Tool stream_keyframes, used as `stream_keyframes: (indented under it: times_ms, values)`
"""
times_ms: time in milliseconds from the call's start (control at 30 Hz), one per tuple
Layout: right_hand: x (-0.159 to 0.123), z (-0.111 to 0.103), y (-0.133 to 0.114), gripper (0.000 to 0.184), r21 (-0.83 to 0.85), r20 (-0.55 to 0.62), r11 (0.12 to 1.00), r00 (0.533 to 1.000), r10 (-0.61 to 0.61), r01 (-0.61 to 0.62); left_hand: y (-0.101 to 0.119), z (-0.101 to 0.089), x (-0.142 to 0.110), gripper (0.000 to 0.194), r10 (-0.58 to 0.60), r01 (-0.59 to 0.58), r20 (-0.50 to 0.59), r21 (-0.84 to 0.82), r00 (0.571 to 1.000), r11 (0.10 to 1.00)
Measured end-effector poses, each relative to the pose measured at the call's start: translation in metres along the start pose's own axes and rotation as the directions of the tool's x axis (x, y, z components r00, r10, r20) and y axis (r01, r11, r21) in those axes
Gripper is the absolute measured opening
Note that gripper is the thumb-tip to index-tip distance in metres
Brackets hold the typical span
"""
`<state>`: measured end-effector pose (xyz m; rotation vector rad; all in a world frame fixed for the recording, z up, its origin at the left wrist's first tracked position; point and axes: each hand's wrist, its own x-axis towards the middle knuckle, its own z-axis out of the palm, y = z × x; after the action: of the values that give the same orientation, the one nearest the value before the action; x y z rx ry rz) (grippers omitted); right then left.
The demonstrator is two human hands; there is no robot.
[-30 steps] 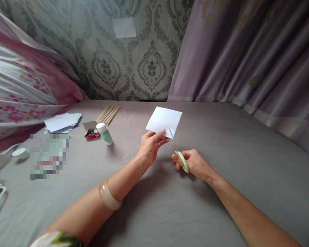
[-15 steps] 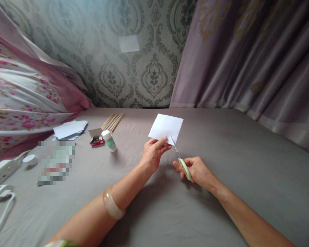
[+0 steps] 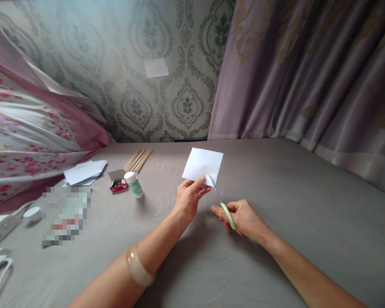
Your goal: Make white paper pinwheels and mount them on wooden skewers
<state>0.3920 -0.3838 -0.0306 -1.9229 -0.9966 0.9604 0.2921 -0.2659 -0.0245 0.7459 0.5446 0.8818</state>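
A square sheet of white paper (image 3: 202,163) is held up over the grey cloth by my left hand (image 3: 190,196), thumb on top and fingers beneath its near edge. My right hand (image 3: 239,216) grips the pale green handles of a pair of scissors (image 3: 227,214). The metal blades reach up to the paper's near right part, just beside my left thumb. A blade shows against the paper there; how far it has cut I cannot tell. A pale bangle (image 3: 138,268) circles my left forearm.
To the left stand a white and green bottle (image 3: 134,185) and an open red box (image 3: 118,186) of small items. Behind lie several wooden sticks (image 3: 138,160). Further left are stacked white papers (image 3: 85,172), a blurred packet (image 3: 67,216), a white round lid (image 3: 32,214) and a power strip (image 3: 0,229).
The view has tilted up slightly, so everything sits a little lower. Both hands keep their grips on the paper and scissors; the blades have shifted slightly against the paper.
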Motion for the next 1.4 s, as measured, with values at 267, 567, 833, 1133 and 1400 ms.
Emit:
stream_keyframes:
  times_ms: [267, 567, 833, 1133, 1400]
  values:
    - [0.0, 0.001, 0.0, 0.059, 0.0, -0.006, 1.0, 1.0, 0.016, -0.016, -0.002, 0.001, 0.001, 0.029, 0.007, -0.006, -0.02, 0.021, 1.0, 1.0]
    - [0.002, 0.001, 0.002, 0.056, 0.04, -0.012, 0.999, 0.999, 0.029, -0.029, -0.008, 0.0, -0.004, 0.028, -0.023, 0.021, 0.033, 0.049, 0.999, 0.999]
    - [0.003, 0.001, 0.002, 0.054, 0.044, -0.032, 0.999, 0.999, 0.013, -0.012, -0.01, 0.002, -0.008, 0.027, -0.039, 0.036, 0.05, 0.048, 0.998, 0.998]
    - [0.005, 0.002, 0.007, 0.053, 0.059, -0.038, 0.998, 0.999, -0.002, 0.004, -0.011, 0.001, -0.008, 0.026, -0.04, 0.036, 0.05, 0.061, 0.998, 0.997]
    - [0.005, 0.002, 0.008, 0.055, 0.043, -0.066, 0.999, 0.998, 0.001, 0.001, -0.011, 0.0, -0.006, 0.027, -0.027, 0.024, 0.053, 0.073, 0.998, 0.997]
